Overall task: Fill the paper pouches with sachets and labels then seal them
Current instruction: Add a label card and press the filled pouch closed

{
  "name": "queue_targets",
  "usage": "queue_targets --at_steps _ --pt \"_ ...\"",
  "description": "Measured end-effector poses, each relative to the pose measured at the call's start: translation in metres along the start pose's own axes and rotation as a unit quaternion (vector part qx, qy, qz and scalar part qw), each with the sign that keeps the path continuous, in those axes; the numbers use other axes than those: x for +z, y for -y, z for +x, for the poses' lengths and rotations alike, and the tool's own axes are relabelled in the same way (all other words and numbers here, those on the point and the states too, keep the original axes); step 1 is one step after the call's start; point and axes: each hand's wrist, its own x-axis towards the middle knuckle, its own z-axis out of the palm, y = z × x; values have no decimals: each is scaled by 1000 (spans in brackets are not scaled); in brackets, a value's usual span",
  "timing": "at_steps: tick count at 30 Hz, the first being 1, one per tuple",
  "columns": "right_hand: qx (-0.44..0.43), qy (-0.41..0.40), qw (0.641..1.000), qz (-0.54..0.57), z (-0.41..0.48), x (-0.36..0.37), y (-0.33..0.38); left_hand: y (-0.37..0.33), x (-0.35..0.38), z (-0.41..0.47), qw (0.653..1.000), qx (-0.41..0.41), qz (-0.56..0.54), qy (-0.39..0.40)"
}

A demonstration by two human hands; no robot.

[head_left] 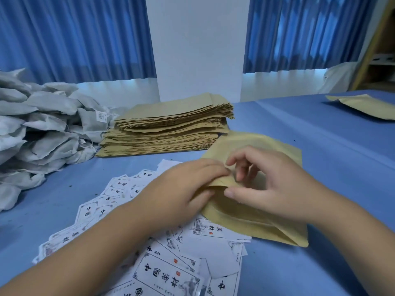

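A tan paper pouch (252, 216) lies on the blue table in front of me, bulging as if filled. My left hand (177, 191) pinches the pouch's left edge, fingers on top and thumb at the side. My right hand (263, 184) holds the same edge from the right, its thumb and curled fingers pinching the paper. Loose white labels (171, 272) with black characters are spread under my left forearm. A tall stack of flat tan pouches (168, 124) sits behind. Grey-white sachets (40, 133) are heaped at the left.
Another tan pouch (363, 107) lies at the far right of the blue table (320, 146). Blue curtains and a white wall stand behind the table. A wooden shelf edge (372, 45) shows at the right.
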Motion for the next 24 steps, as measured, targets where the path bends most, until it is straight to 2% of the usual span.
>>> queue_targets --at_steps 4,6,8,10,13,18,24 --pt "0 70 993 -98 -22 -3 -9 7 13 -1 990 74 109 50" --pt "4 111 986 -123 -28 0 -11 11 20 -7 990 30 58 127" --pt "-9 139 980 -143 -32 3 -10 14 21 -12 978 -51 -51 196" --pt "-17 159 973 -168 -37 4 -9 17 20 -14 961 -100 -123 225" --pt "-5 176 968 -181 -47 4 -10 18 20 -13 955 -101 -119 252" --pt "39 189 968 -161 -57 -1 -11 14 19 -10 955 -95 -89 268" --pt "35 178 959 -218 -56 3 -9 13 21 -14 977 -75 -11 201"
